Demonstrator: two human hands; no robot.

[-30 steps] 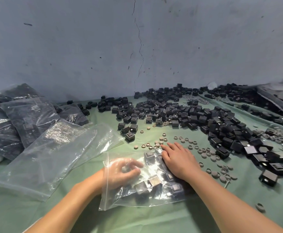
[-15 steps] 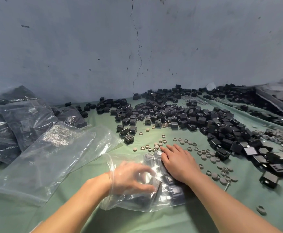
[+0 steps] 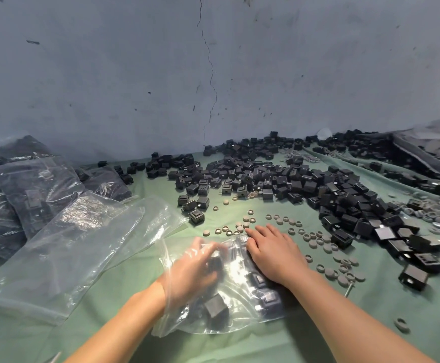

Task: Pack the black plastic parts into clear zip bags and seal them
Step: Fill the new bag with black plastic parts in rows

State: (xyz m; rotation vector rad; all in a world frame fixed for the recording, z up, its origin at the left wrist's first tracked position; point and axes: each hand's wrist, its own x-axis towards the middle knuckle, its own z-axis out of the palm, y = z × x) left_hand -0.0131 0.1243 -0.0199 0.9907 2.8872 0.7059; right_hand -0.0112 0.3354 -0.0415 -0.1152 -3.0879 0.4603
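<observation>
Deeper into the limp, slippery clear zip bag (image 3: 239, 318) on the counter (image 3: 318, 331) the left hand (image 3: 195, 268) has been pushed, its grip lost to blur, the film pinned by the flat, straight-fingered right hand (image 3: 273, 255); the light, rigid black parts (image 3: 216, 309) inside are probably best gripped by flat sides.

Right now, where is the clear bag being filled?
The clear bag lies low in the centre of the head view, on the green cloth just nearer than the grey caps, with the left hand inside it and the right hand on it.
</observation>
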